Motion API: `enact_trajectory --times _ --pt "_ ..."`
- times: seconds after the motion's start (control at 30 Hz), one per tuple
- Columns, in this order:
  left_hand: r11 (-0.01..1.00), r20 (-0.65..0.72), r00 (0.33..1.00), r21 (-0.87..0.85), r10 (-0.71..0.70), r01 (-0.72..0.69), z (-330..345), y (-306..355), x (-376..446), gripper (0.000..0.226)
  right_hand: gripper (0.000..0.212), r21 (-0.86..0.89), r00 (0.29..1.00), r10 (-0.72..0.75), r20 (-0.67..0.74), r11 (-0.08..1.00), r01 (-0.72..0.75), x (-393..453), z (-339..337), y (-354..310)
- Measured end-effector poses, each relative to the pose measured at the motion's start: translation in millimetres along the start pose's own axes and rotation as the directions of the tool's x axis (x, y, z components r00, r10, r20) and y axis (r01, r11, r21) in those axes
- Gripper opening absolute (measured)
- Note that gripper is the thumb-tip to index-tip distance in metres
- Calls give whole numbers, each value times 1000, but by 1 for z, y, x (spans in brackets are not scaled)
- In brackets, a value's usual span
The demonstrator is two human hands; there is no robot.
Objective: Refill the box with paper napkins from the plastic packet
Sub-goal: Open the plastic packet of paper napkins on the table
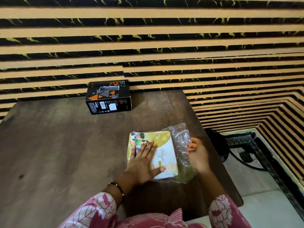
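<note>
A plastic packet of white paper napkins (166, 155), printed yellow and white, lies flat on the dark wooden table (65, 145) near its right edge. My left hand (143, 163) rests flat on the packet's left half, fingers spread. My right hand (197, 155) is at the packet's loose, clear open end, fingers curled on the crinkled plastic. A black box with orange and grey triangles (107, 97) stands at the back of the table by the wall, with an oval slot in its top. The inside of the box is hidden.
The striped tan and black wall (148, 46) runs right behind the table. To the right of the table the floor drops away, with a dark stand and cables (241, 145) beside it. My pink patterned sleeves show at the bottom.
</note>
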State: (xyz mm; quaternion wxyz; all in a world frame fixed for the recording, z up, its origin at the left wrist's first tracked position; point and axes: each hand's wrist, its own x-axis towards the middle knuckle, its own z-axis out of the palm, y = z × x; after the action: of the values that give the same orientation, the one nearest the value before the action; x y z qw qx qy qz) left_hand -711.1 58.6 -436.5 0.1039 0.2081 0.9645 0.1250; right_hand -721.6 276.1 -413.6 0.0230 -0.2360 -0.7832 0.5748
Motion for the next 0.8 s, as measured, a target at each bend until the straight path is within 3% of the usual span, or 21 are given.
enact_trajectory --times 0.07,0.17,0.27,0.33,0.4,0.47,0.6,0.8 --pt "1000 -1 1000 4 -2 2 2 -2 -2 100 41 13 996 78 31 997 -79 4 -3 9" --pt "1000 -6 1000 3 -9 9 3 -3 -3 98 28 -141 987 144 65 981 -134 5 -6 8" --pt "1000 -2 1000 5 -10 10 4 -4 -3 95 31 -327 994 95 53 942 -73 0 -7 2" --pt "1000 -4 1000 4 -6 6 4 -5 -3 98 37 -320 997 22 74 948 3 -3 -6 -5" --pt "1000 -13 1000 -2 -2 2 3 -5 -3 101 28 -277 979 0 205 959 58 -5 -2 -8" --pt "1000 -13 1000 -4 1 -1 2 -5 -4 101 25 -195 940 97 327 980 -33 -6 -1 -9" --pt "1000 -21 1000 -5 9 -10 2 -7 -6 97 25 -120 885 289 366 957 -263 -3 -6 -6" --pt "1000 -34 999 3 15 -15 6 -10 -7 92 26 -140 855 259 449 966 -219 -2 -6 -8"
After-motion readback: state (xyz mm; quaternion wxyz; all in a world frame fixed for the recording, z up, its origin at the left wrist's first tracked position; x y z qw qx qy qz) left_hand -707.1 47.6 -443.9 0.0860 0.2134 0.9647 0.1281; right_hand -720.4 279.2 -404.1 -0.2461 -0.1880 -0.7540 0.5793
